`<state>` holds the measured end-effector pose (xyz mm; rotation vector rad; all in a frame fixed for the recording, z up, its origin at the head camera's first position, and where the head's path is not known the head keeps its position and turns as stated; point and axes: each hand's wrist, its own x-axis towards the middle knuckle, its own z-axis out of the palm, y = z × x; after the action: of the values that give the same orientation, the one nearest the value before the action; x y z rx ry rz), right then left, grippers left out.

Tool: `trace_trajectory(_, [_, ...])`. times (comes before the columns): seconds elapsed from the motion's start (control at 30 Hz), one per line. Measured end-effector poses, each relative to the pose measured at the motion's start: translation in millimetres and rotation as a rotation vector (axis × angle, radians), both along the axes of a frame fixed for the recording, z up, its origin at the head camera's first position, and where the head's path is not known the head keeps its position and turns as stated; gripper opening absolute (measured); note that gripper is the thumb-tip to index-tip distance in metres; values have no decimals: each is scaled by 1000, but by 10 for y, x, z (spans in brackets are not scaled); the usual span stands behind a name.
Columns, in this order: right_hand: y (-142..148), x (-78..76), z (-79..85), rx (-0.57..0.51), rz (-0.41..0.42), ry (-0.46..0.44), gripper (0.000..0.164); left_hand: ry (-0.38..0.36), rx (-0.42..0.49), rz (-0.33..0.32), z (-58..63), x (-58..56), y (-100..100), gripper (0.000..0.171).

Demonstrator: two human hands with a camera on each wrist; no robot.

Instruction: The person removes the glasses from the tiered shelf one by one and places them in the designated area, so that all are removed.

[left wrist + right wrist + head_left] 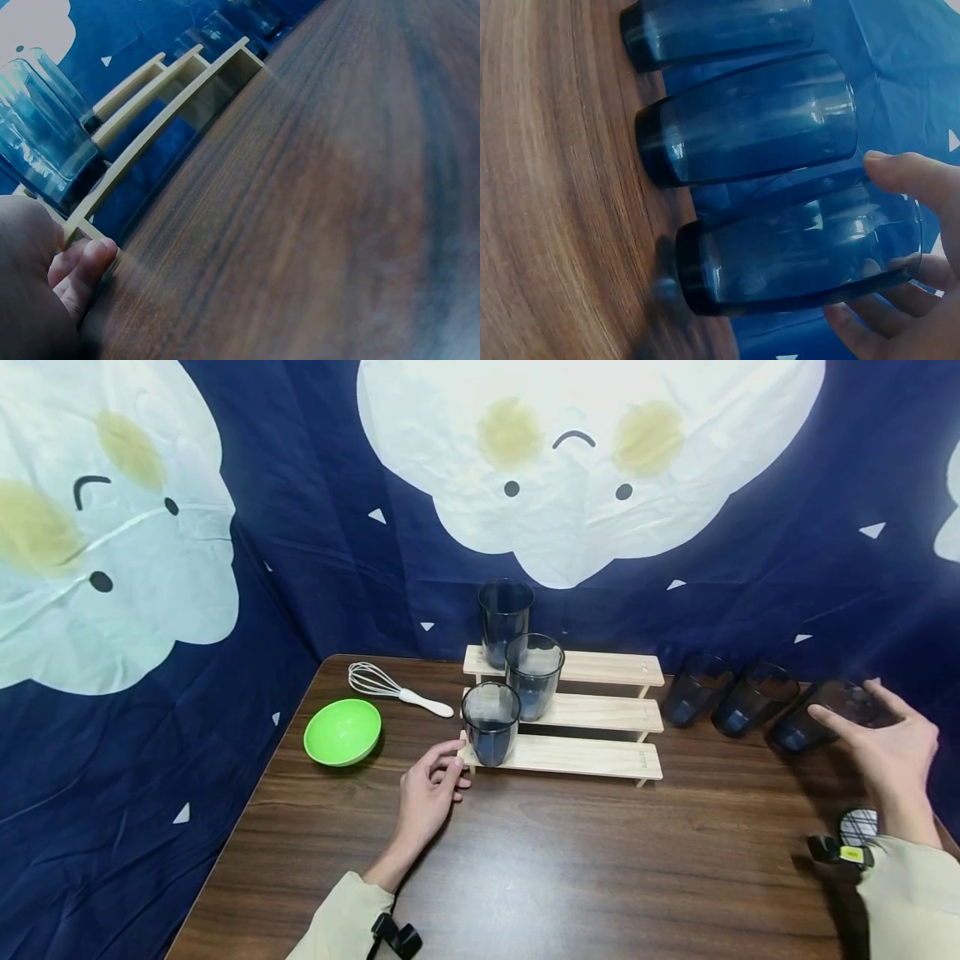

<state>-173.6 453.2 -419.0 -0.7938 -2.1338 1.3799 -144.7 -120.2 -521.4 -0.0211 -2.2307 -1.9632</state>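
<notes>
My left hand (pixel 429 789) holds the left end of the lowest step of a pale wooden three-step rack (pixel 585 755), fingers curled at its corner. Close above them, a smoky blue glass (pixel 491 722) stands on that step. A second glass (pixel 534 677) stands on the middle step, a third (pixel 506 622) on the top one. At the far right my right hand (pixel 896 747) grips the upper part of another dark glass (pixel 802 255), thumb on one side, fingers on the other. Two matching glasses (pixel 753 697) (pixel 720 34) stand in a row beside it.
A green bowl (pixel 342 732) and a white whisk (pixel 401 693) lie left of the rack. A round checked item (pixel 858 827) lies near my right wrist. Dark blue cloth (pixel 315 527) with clouds hangs behind the brown wooden table (pixel 570 852).
</notes>
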Motion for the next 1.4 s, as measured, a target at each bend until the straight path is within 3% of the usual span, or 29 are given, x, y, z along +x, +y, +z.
trace_trajectory(0.1, [42, -18, -35, -99, 15, 44, 88, -1, 0, -6, -1, -2, 7, 26])
trace_trajectory(0.2, [69, -32, -60, -121, 22, 46, 89, 0, -4, -8, -3, -2, 11, 25])
trace_trajectory(0.53, [142, -120, -83, 179, 78, -109, 91, 5, -11, 3, 4, 0, 5, 26])
trace_trajectory(0.93, [279, -152, -112, 228, 216, -117, 95, -1, -4, -4, -1, -1, -6, 26])
trace_trajectory(1.23, [211, -99, -48, 258, 186, -85, 95, -1, -1, -5, -8, 8, -1, 26])
trace_trajectory(1.4, [106, -100, 52, 228, 113, -36, 92, 3, -3, -1, -10, 0, -6, 26])
